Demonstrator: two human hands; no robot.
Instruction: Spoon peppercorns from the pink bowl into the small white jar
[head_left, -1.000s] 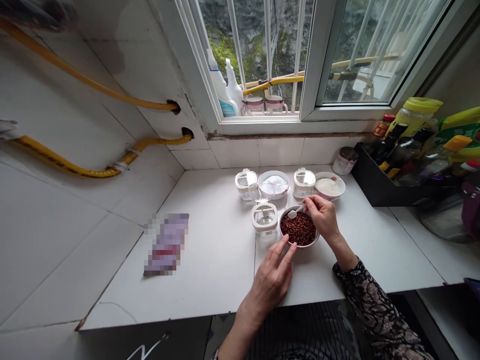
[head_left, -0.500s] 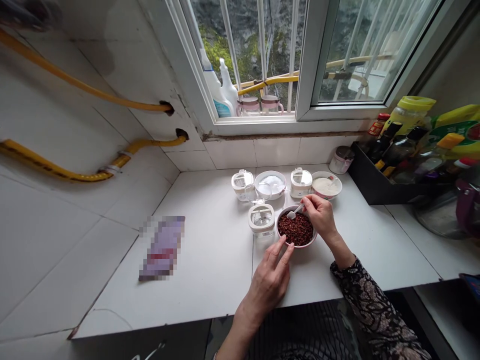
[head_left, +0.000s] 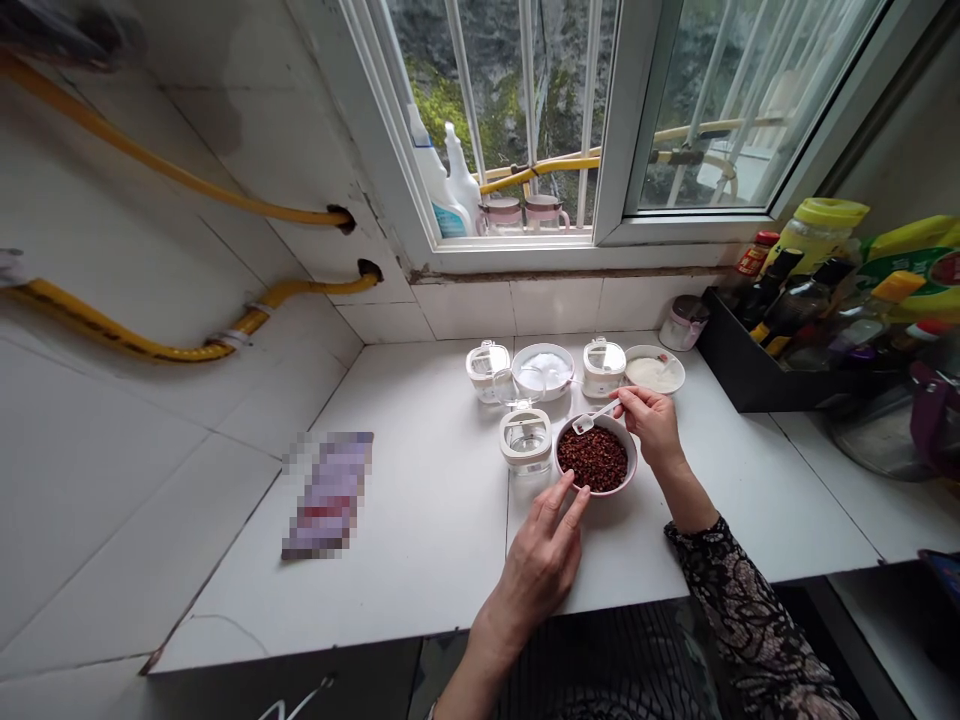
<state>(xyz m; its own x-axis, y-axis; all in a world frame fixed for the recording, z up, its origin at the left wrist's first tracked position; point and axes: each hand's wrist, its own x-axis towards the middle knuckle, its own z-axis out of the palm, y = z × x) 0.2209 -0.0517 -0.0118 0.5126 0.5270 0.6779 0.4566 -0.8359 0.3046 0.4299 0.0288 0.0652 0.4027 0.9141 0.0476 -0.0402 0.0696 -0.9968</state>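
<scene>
Dark red peppercorn-like grains fill a round bowl [head_left: 594,458] near the counter's front. Between its fingertips my right hand [head_left: 651,425] pinches a small white spoon [head_left: 594,416], whose tip is over the grains at the bowl's far left side and holds a few of them. My left hand [head_left: 546,550] has its fingers apart, with the fingertips touching the bowl's near rim. Just left of the bowl stands a clear square jar [head_left: 526,443] with a white collar, its clear lid tipped back. Behind are a bowl of white stuff [head_left: 543,371] and a bowl of cream-coloured powder [head_left: 654,371].
Two more white-lidded jars, one at left [head_left: 489,371] and one at right [head_left: 604,367], stand by the back bowls. A black box of bottles [head_left: 739,370] occupies the right. A blurred purple packet [head_left: 330,495] lies at left. A window [head_left: 517,240] is behind the counter.
The spoon has lifted slightly from the grains and now has a few in its tip. My right hand has shifted a little to the right. My left hand stays at the bowl.
</scene>
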